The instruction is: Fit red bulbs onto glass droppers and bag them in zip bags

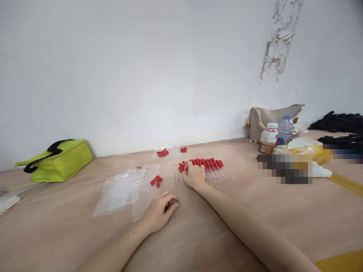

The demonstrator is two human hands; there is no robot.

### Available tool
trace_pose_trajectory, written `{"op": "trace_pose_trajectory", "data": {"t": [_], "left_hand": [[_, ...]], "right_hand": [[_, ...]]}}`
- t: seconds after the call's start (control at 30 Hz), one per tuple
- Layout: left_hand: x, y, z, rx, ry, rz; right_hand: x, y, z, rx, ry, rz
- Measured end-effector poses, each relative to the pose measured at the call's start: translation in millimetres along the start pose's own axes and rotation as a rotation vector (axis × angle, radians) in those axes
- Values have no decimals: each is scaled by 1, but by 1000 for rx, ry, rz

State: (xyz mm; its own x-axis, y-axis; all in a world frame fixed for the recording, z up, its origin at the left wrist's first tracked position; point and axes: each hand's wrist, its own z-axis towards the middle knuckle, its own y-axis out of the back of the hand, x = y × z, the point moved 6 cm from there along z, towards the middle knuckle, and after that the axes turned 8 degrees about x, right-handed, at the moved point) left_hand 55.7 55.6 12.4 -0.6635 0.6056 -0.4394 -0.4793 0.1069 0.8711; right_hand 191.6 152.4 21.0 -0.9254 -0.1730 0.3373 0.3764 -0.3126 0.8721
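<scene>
Right hand (pixel 195 175), centre of frame: fingers drawn together at the left end of a row of red-topped tubes (pixel 212 164). From my remote view I could not tell whether the fingertips gripped a piece or only touched one. Left hand (pixel 161 211), lower centre: loosely curled, thumb and fingers apart, nothing seen in it; it rested on the desk (pixel 198 234).

Progress, by my judgement: well advanced. Most tubes in the row, centre to right of centre, carried red bulbs. A few bare tubes (pixel 175 179) lay just left of the right hand and looked to be what was left of this group, along with three loose bulbs (pixel 156 181) left of centre. I could not count the pieces under the hand.

Containers: overlapping clear zip bags (pixel 115 192) lay flat at left centre and appeared unfilled; the loose bulbs were on or at their edge. Near the wall, a clear packet (pixel 155 155) seemed to hold red bulbs and thin tubes. At far left, a lime-green bag (pixel 65 162) hid its contents. At upper right stood a bottle of brown drink (pixel 268 138), a blue-capped bottle (pixel 286 127) and a beige bag (pixel 256 122), contents not visible.
</scene>
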Motion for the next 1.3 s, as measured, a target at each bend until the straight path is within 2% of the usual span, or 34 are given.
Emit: {"op": "trace_pose_trajectory", "data": {"t": [0.1, 0.27, 0.47, 0.63, 0.7, 0.77, 0.83, 0.9, 1.03, 1.17, 1.3], "left_hand": [[0, 0, 0, -2, 3, -11], [-1, 0, 1, -5, 5, -10], [0, 1, 0, -5, -2, 9], [-3, -2, 0, -13, -14, 2], [-1, 4, 0, -47, 1, 9], [9, 20, 2, -136, 56, 53], [30, 43, 3, -244, 183, 127], [57, 60, 6, -249, 378, 192], [90, 75, 14, -226, 503, 209], [95, 65, 25, -155, 542, 181], [90, 61, 33, -158, 532, 200]], "right_hand": [[1, 2, -5, 16, 7, 7], [22, 0, -8, 58, 115, -12], [35, -13, 7, 231, -25, -104], [47, -20, 17, 326, -63, -155], [50, -20, 17, 343, -65, -170], [51, -15, 14, 343, -48, -173], [46, -5, 6, 326, -10, -165], [35, 9, -6, 277, 47, -161], [6, 37, -42, 27, 245, -193], [-24, 47, -72, -118, 363, -121], [-36, 46, -81, -157, 389, -22]]}}
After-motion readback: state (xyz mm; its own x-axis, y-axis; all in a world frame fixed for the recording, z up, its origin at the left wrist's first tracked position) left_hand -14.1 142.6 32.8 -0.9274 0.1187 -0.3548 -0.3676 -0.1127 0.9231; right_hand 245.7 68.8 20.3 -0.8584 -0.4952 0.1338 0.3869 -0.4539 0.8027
